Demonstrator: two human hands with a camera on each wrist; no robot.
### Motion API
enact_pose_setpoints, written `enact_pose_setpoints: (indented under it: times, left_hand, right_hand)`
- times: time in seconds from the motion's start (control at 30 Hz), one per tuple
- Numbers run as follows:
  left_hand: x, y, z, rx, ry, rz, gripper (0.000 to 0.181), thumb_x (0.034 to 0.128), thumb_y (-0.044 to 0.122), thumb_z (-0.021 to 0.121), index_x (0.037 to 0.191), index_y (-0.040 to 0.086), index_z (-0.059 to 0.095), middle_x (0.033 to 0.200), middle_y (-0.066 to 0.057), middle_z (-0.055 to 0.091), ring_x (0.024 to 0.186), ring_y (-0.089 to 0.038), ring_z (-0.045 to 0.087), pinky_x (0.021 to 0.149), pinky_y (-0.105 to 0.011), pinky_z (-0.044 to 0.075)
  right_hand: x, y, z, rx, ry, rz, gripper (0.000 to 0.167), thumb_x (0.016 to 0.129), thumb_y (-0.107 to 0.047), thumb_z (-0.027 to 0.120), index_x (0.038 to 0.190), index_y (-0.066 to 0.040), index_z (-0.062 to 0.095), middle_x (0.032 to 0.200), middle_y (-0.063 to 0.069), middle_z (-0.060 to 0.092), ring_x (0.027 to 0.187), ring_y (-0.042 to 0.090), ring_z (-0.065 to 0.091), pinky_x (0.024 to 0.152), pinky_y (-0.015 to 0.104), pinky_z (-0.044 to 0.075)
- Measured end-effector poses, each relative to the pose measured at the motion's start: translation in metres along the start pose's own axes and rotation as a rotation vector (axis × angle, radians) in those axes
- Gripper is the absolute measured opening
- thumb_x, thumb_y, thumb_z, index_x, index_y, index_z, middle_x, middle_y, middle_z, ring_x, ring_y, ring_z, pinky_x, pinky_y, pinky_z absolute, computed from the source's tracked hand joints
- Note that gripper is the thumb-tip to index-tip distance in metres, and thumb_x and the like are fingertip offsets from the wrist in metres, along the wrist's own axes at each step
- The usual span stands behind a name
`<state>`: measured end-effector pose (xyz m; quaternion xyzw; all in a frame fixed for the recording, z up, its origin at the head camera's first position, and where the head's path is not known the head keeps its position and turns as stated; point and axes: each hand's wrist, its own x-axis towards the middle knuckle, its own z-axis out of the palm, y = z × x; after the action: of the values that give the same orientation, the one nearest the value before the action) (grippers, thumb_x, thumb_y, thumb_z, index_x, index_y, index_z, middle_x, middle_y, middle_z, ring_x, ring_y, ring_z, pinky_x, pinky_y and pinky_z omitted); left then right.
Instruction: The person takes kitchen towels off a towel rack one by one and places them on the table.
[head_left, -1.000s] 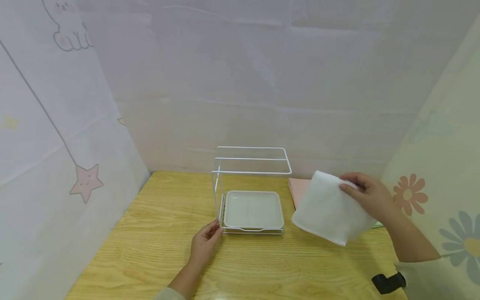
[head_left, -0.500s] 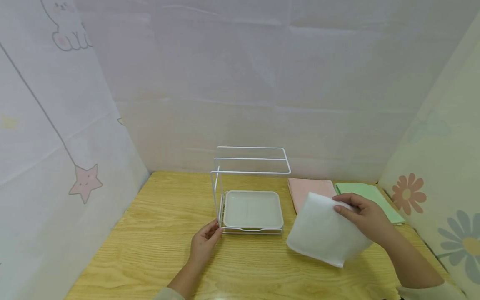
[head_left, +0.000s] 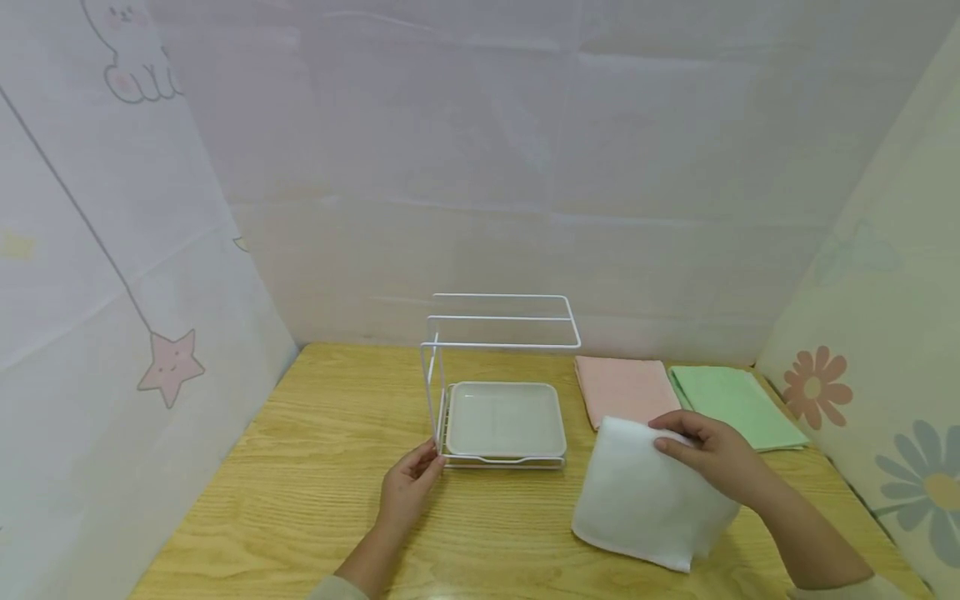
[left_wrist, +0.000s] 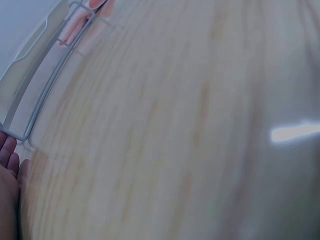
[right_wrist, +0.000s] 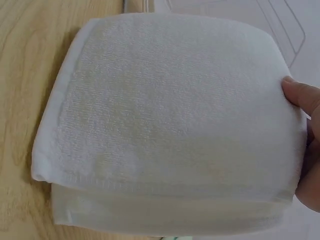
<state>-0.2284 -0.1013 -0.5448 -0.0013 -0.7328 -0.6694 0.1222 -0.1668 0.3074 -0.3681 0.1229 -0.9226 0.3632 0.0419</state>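
Observation:
My right hand point(head_left: 716, 458) pinches a folded white towel point(head_left: 645, 496) by its upper edge, thumb on the near face. The towel hangs tilted over the right front of the table, and in the right wrist view its terry face point(right_wrist: 175, 110) fills most of the picture. At the lower front left corner of a white wire rack point(head_left: 498, 346), my left hand point(head_left: 405, 492) holds the frame between thumb and fingers. A pale rectangular tray point(head_left: 506, 421) sits in the rack's base, under the top bars. Only part of the left hand point(left_wrist: 9, 185) shows in the left wrist view.
Behind the white towel lie a folded pink towel point(head_left: 626, 387) and, to its right, a folded green towel point(head_left: 738, 404). The wooden table point(head_left: 322, 417) meets printed cloth walls at the back and both sides.
My right hand has brought the white towel toward the front and slightly left, away from the pink and green towels, which now show more. My left hand stays at the rack corner.

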Motion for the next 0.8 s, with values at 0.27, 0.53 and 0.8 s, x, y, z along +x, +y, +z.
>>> enact_pose_setpoints:
  times: [0.27,0.53,0.8]
  left_hand:
    - [-0.005,0.020,0.000,0.008,-0.007,-0.007,0.034,0.0880,0.000,0.070,0.121,-0.008,0.064,0.107,-0.027,0.069,0.080,0.006,0.060,0.071,-0.010,0.053]
    - [-0.012,0.041,-0.002,0.012,-0.015,-0.017,0.033,0.0879,-0.001,0.069,0.120,-0.008,0.064,0.107,-0.028,0.069,0.080,0.006,0.061,0.072,-0.010,0.052]
    - [-0.012,0.042,-0.003,-0.005,-0.026,-0.011,0.034,0.0883,-0.001,0.069,0.121,-0.009,0.064,0.109,-0.029,0.068,0.081,0.006,0.061,0.072,-0.010,0.053]
  right_hand:
    - [0.018,0.027,0.010,-0.070,0.009,0.026,0.026,0.095,-0.032,0.065,0.114,-0.014,0.069,0.114,0.006,0.070,0.094,-0.004,0.059,0.073,0.023,0.053]
    - [0.033,0.058,0.023,-0.027,0.009,0.065,0.026,0.095,-0.028,0.065,0.114,-0.009,0.068,0.112,0.012,0.070,0.087,0.002,0.058,0.068,0.022,0.050]
    - [0.041,0.093,0.045,0.046,-0.079,0.193,0.035,0.093,-0.035,0.067,0.117,-0.010,0.065,0.111,0.010,0.069,0.091,0.015,0.059,0.070,0.026,0.050]
